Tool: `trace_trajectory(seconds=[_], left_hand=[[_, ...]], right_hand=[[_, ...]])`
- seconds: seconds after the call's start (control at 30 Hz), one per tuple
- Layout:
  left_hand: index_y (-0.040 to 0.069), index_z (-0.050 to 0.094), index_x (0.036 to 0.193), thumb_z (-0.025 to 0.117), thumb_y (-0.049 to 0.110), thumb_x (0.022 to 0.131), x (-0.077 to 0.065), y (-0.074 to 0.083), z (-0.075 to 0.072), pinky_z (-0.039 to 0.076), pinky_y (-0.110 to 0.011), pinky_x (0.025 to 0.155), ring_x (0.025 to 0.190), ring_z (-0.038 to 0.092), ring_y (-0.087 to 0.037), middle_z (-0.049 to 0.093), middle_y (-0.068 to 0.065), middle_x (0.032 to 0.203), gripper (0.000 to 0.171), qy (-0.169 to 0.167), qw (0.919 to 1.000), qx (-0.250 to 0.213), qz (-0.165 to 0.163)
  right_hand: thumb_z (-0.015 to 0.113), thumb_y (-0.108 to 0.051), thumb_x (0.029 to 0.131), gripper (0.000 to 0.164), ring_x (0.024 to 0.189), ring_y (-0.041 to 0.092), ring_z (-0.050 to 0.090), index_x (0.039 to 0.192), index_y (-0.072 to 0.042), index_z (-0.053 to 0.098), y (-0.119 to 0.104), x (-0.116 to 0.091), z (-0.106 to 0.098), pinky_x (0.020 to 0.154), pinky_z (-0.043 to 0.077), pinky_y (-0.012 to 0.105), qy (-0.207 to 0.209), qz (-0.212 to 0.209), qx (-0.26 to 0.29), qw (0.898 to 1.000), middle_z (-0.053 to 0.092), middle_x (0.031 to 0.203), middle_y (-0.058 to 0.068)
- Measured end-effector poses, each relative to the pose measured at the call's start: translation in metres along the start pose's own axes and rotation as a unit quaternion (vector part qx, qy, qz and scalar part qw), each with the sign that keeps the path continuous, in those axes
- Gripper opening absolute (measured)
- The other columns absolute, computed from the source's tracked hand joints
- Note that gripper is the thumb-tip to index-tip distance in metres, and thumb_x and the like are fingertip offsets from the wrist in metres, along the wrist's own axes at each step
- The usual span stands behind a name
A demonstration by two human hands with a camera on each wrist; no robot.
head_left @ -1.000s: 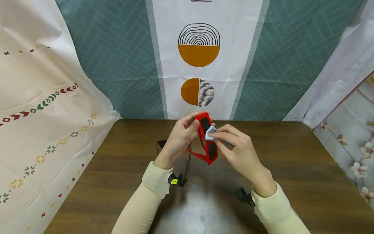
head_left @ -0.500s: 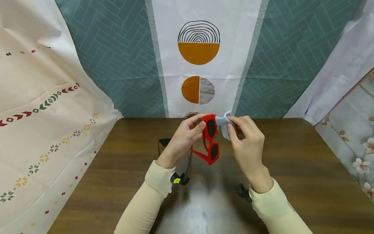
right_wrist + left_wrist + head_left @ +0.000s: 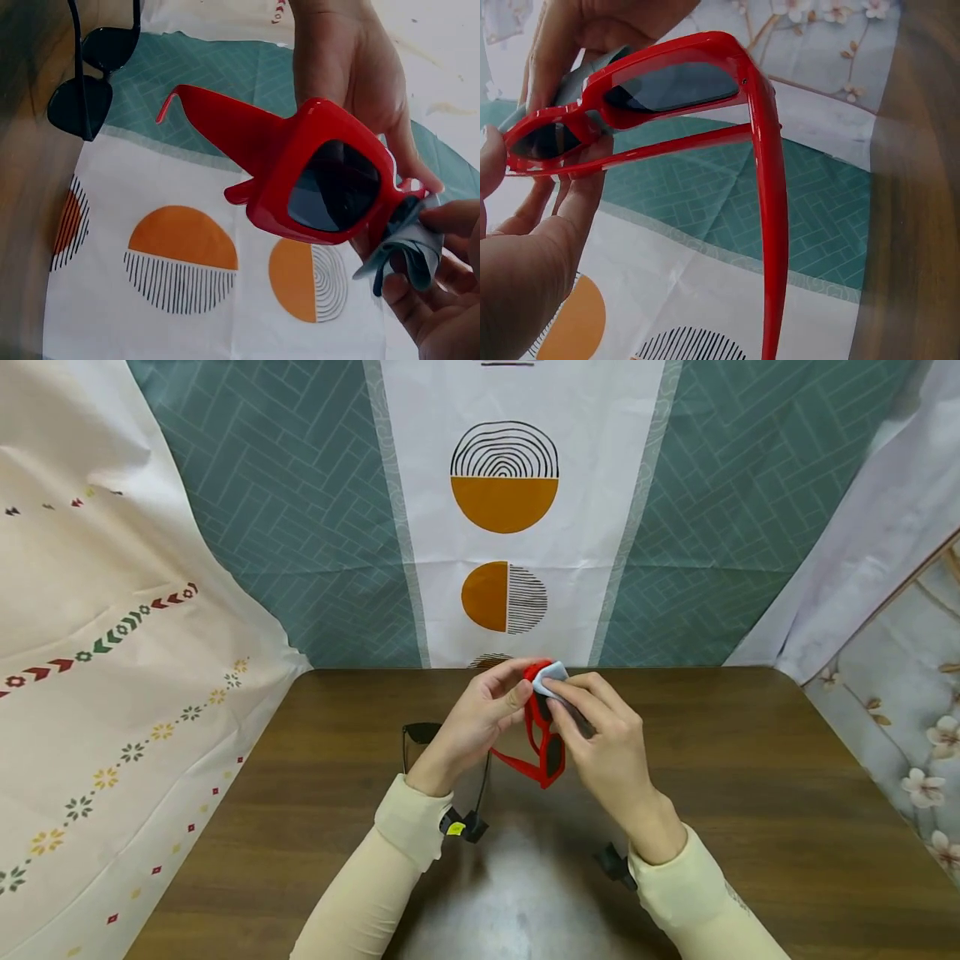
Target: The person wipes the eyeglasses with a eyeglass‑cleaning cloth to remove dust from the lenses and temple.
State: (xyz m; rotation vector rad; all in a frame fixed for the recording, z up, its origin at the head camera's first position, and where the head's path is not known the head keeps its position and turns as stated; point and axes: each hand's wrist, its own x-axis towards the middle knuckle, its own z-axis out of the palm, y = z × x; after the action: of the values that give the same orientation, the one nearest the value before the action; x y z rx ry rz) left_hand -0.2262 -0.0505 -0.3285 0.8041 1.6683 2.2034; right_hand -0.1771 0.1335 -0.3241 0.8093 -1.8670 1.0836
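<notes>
Red-framed sunglasses (image 3: 552,760) with dark lenses are held up over the table, their arms unfolded. My left hand (image 3: 483,714) pinches them at the upper end of the frame. A pale blue cloth (image 3: 551,677) is pinched in my right hand (image 3: 611,735), pressed against the upper lens. In the right wrist view the folded cloth (image 3: 412,251) covers most of that lens, while the other lens (image 3: 334,187) shows bare. The left wrist view shows the inner side of the red frame (image 3: 769,187), with part of the cloth (image 3: 585,75) behind it.
Black sunglasses (image 3: 422,732) lie on the wooden table (image 3: 315,793) behind my left forearm; they also show in the right wrist view (image 3: 90,82). A patterned cloth backdrop (image 3: 330,527) hangs at the table's far edge, with more hangings on both sides.
A second ago the cloth was near the bridge; half a second ago it was off to the right of the frame. Now it is back against the upper lens. My left hand keeps its hold.
</notes>
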Motion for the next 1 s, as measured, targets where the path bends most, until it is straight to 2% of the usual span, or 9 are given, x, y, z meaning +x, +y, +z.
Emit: trace_trajectory(seconds=[0.1,0.2,0.37,0.47,0.57,0.67,0.73,0.9,1.0], left_hand=[[-0.004,0.049,0.149,0.078,0.056,0.079,0.001,0.002,-0.001,0.052,-0.039,0.105,0.114,0.063,-0.021,0.06,-0.008,0.13,0.097,0.005,0.9998,-0.021,0.006],[-0.005,0.049,0.148,0.077,0.052,0.082,0.002,0.003,-0.001,0.055,-0.035,0.101,0.114,0.065,-0.022,0.063,-0.011,0.132,0.092,0.007,0.9988,-0.044,0.02],[-0.005,0.051,0.148,0.076,0.047,0.086,0.002,0.002,-0.003,0.053,-0.039,0.104,0.12,0.067,-0.027,0.066,-0.018,0.134,0.084,0.007,0.9976,-0.06,0.033],[-0.004,0.051,0.149,0.076,0.047,0.086,0.002,0.0,-0.003,0.051,-0.041,0.106,0.124,0.065,-0.028,0.064,-0.021,0.137,0.085,0.005,0.9976,-0.062,0.029],[-0.004,0.05,0.15,0.075,0.048,0.087,0.002,-0.002,-0.002,0.052,-0.041,0.106,0.126,0.063,-0.029,0.064,-0.019,0.138,0.085,0.003,0.9981,-0.058,0.02],[-0.003,0.051,0.15,0.074,0.047,0.088,0.001,-0.002,-0.002,0.052,-0.042,0.106,0.128,0.061,-0.034,0.067,-0.014,0.135,0.083,0.0,0.9984,-0.055,0.015],[-0.004,0.052,0.149,0.074,0.046,0.088,0.001,-0.001,-0.002,0.05,-0.044,0.107,0.129,0.06,-0.041,0.068,-0.011,0.132,0.081,-0.004,0.9981,-0.059,0.015],[-0.004,0.052,0.148,0.074,0.045,0.088,0.003,0.001,-0.001,0.047,-0.048,0.111,0.132,0.055,-0.048,0.069,-0.011,0.13,0.081,-0.015,0.9979,-0.062,0.013],[-0.004,0.052,0.148,0.075,0.047,0.086,0.004,0.001,-0.001,0.047,-0.047,0.11,0.13,0.06,-0.042,0.069,-0.012,0.13,0.084,-0.02,0.9985,-0.051,0.005]], right_hand=[[0.077,0.017,0.083,0.035,0.082,0.019,0.064,0.114,0.001,0.078,-0.001,0.0,-0.002,0.073,0.055,0.016,-0.018,-0.001,0.011,1.0,0.068,0.098,0.011],[0.079,0.018,0.08,0.036,0.086,0.019,0.065,0.111,0.001,0.078,-0.001,0.0,-0.005,0.074,0.057,0.019,-0.047,-0.009,0.004,0.999,0.067,0.097,0.009],[0.085,0.016,0.075,0.037,0.088,0.017,0.068,0.108,-0.002,0.079,-0.001,-0.002,-0.016,0.078,0.059,0.021,-0.109,-0.013,-0.02,0.994,0.067,0.098,0.004],[0.085,0.017,0.074,0.038,0.087,0.016,0.068,0.106,-0.003,0.08,0.001,-0.002,-0.025,0.079,0.057,0.017,-0.121,-0.008,-0.031,0.992,0.067,0.097,0.002],[0.083,0.019,0.076,0.037,0.08,0.013,0.063,0.105,-0.003,0.08,0.003,0.0,-0.032,0.074,0.05,0.012,-0.09,0.003,-0.033,0.995,0.067,0.094,0.002],[0.079,0.017,0.08,0.031,0.075,0.009,0.057,0.105,-0.002,0.08,0.004,0.003,-0.037,0.067,0.044,0.012,-0.032,0.021,-0.029,0.999,0.068,0.091,0.004],[0.077,0.016,0.084,0.028,0.073,0.006,0.054,0.105,-0.001,0.081,0.003,0.005,-0.038,0.065,0.042,0.013,0.009,0.034,-0.028,0.999,0.068,0.089,0.006],[0.074,0.014,0.087,0.021,0.078,0.005,0.058,0.105,0.003,0.08,0.003,0.009,-0.032,0.074,0.048,0.014,0.088,0.052,-0.036,0.994,0.068,0.088,0.012],[0.074,0.013,0.088,0.018,0.077,0.011,0.06,0.104,0.005,0.078,0.003,0.01,-0.025,0.078,0.049,0.014,0.112,0.042,-0.047,0.992,0.068,0.086,0.016]])
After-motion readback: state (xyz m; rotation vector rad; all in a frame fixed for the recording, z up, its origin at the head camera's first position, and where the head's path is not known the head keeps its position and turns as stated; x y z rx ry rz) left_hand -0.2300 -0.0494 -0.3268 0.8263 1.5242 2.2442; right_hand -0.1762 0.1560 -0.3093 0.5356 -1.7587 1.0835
